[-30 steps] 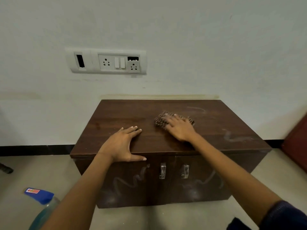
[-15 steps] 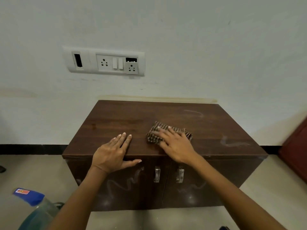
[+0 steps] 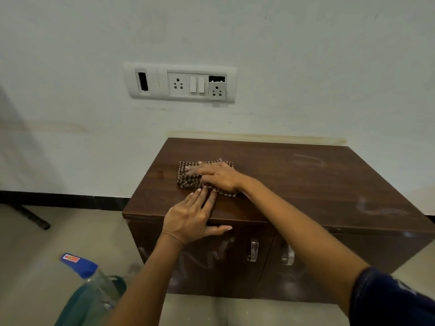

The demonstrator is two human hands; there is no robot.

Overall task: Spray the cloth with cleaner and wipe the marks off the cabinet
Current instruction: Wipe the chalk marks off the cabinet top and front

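Note:
A low dark brown wooden cabinet (image 3: 306, 184) stands against the white wall. A folded brown checked cloth (image 3: 190, 178) lies on its top near the left side. My right hand (image 3: 217, 175) lies flat on the cloth, pressing it down. My left hand (image 3: 193, 217) rests flat on the front edge of the top, fingers spread, thumb over the door. White scribbled marks show on the top at the right (image 3: 376, 208), near the back (image 3: 308, 160), and on the left door (image 3: 207, 257). The spray bottle (image 3: 91, 281), blue cap, stands on the floor at lower left.
A white socket and switch panel (image 3: 181, 83) is on the wall above the cabinet. Two metal door handles (image 3: 253, 250) sit at the cabinet's front middle. A dark object (image 3: 30, 216) lies on the tiled floor at far left.
My right hand has slid the cloth to the left and a little farther back on the cabinet top. My view has shifted left. My left hand stays on the front edge.

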